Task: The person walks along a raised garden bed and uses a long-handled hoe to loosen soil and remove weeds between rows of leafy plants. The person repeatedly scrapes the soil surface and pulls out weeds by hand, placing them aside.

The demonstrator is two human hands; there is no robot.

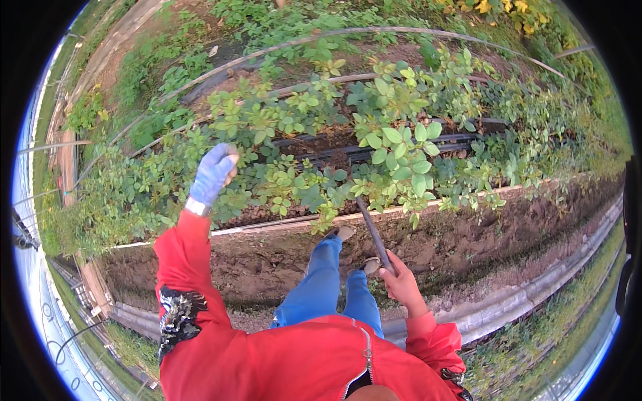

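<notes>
My right hand (403, 284), bare, is wrapped around the long handle (372, 228) of a garden tool. The handle slants away over the bed's edge into the foliage. Its far end is mostly hidden by leaves, near the dark soil (338, 159) between the plants. My left hand (216, 169) wears a bluish-purple glove and is raised over the leaves at the left, fingers curled. Whether anything sits inside those fingers is not visible. Rose-like leafy shrubs (404, 150) fill the bed in front of me.
Black irrigation tubes (451, 143) run along the bed among the stems. A pale edging strip (281, 225) borders it, beside the dirt path (251, 270) under my feet. Curved poles (241, 60) arch beyond the shrubs. A grey ridged border (521, 295) runs behind me.
</notes>
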